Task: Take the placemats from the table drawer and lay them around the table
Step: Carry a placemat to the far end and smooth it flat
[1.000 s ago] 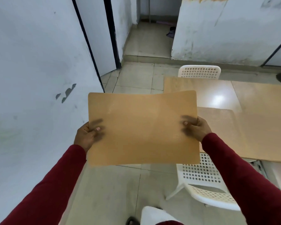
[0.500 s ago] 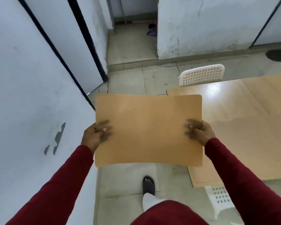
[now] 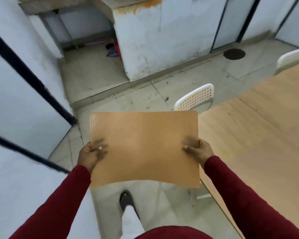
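Observation:
I hold a tan rectangular placemat (image 3: 143, 149) flat in the air in front of me, above the floor and just left of the table. My left hand (image 3: 90, 153) grips its left edge with the thumb on top. My right hand (image 3: 199, 150) grips its right edge the same way. The light wooden table (image 3: 259, 135) stretches to the right; its near left corner lies under the placemat's right side. No drawer shows in view.
A white perforated chair (image 3: 195, 99) stands at the table's far left end, another white chair (image 3: 290, 61) at the far right. White walls with black strips close in on the left. Tiled floor (image 3: 141, 97) runs ahead; my sandalled foot (image 3: 126, 199) is below the mat.
I have walked on along the table's left side and the view has swung right. The placemat stays held in both hands. The near chair has dropped out of view.

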